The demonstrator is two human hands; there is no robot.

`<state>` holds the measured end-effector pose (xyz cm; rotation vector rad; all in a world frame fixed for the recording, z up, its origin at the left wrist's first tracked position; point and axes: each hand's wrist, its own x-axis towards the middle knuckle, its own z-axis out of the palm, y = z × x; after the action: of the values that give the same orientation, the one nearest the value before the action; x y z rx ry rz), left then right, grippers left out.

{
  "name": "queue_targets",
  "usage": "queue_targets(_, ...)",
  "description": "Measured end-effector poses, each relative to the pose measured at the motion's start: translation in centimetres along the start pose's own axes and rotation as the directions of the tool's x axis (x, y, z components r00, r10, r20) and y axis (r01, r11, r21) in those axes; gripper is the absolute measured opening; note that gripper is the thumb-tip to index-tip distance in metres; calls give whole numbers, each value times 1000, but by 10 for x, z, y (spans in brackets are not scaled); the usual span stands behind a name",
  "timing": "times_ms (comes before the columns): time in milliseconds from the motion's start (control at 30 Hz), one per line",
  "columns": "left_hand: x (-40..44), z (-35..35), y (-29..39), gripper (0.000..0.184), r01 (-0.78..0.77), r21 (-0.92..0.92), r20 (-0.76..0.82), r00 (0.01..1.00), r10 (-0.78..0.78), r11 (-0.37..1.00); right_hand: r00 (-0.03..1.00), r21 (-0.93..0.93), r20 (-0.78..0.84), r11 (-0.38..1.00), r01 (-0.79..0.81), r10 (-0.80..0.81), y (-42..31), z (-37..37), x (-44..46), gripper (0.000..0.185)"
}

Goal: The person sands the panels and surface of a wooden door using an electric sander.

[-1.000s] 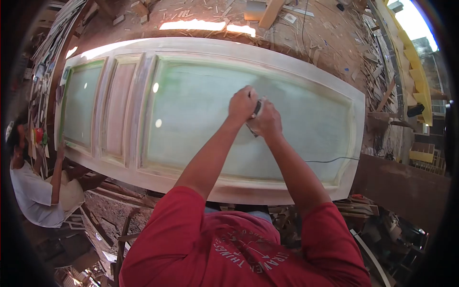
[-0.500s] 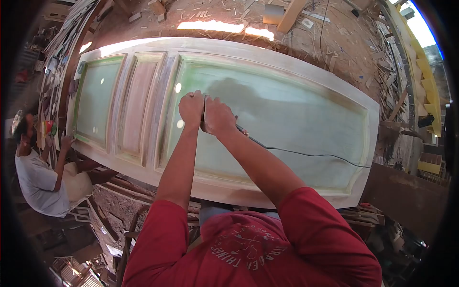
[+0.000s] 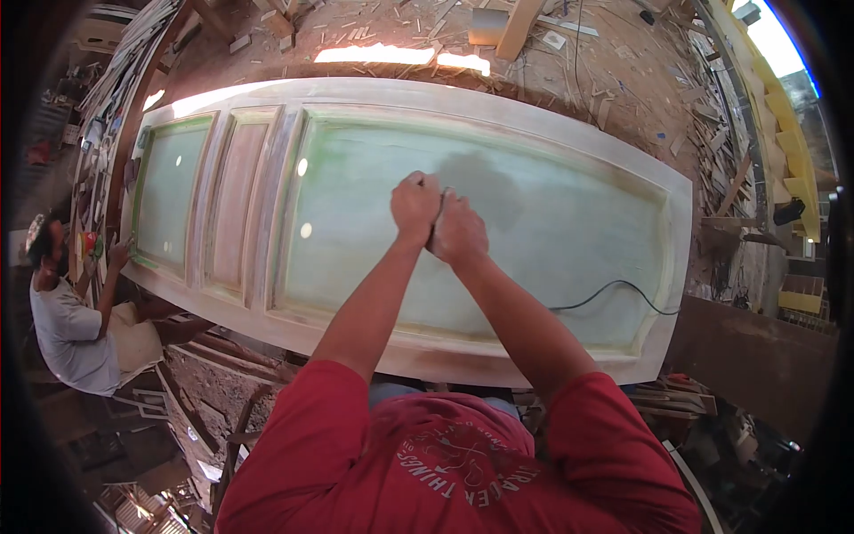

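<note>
A long pale wooden door [image 3: 463, 356] lies flat across the view, with a large greenish panel [image 3: 356, 267], a narrow pinkish panel [image 3: 238, 205] and a smaller greenish panel [image 3: 165, 209] at the left. Over the middle of the large panel, my left hand [image 3: 416, 209] and my right hand [image 3: 459, 227] are side by side, both closed round a dark tool that they mostly hide. A black cord [image 3: 614, 283] runs over the panel from beneath my right forearm to the door's right end.
Another person [image 3: 76, 325] in a white shirt sits at the left, their hands near the door's corner and a small red and green container [image 3: 87, 242]. Wood scraps [image 3: 623, 84] litter the ground beyond. A brown board [image 3: 756, 356] lies at the right.
Both hands and the tool went left along the large panel, then came partway back right. The cord now bends in a higher curve. The view has shifted slightly.
</note>
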<state>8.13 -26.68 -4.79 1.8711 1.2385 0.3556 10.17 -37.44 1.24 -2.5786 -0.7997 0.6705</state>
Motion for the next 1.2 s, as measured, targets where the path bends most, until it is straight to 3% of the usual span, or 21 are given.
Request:
queue_targets(267, -78, 105, 74, 32, -142, 1, 140, 980, 141, 990, 976, -16, -104, 981, -193, 190, 122, -44, -32, 68)
queue_targets(367, -106, 136, 93, 32, -166, -28, 196, 966, 169, 986, 974, -48, -169, 985, -163, 153, 169, -51, -46, 70)
queue_targets(567, -133, 149, 99, 33, -156, -115, 207, 962, 178, 981, 978, -107, -208, 993, -56, 32, 186, -67, -65, 74)
queue_targets(667, -121, 131, 83, 32, -115, -114, 141, 981, 131, 987, 985, -96, -175, 995, -21, 4, 155, -60, -55, 74)
queue_targets(767, -88, 90, 64, 30, -40, -127, 84, 995, 51, 991, 982, -76, -127, 989, 130, -139, 113, -46, -36, 75)
queue_targets(867, -52, 41, 39, 29, 38, -127, 22, 999, -36, 991, 990, -80, -38, 988, 130, -133, 63, -25, -11, 77)
queue_targets(967, -19, -3, 13, 28, 100, -116, -60, 992, -108, 988, 940, -188, -10, 924, 333, -341, 24, 6, 17, 78)
queue_targets(1067, 13, -41, -19, 28, 123, -139, -162, 976, -145, 983, 973, -155, 26, 961, 231, -230, -34, 27, 30, 77)
queue_targets(1200, 48, -105, -55, 30, 170, -184, -252, 944, -214, 968, 954, -175, 162, 944, 279, -252, -117, 49, 47, 71)
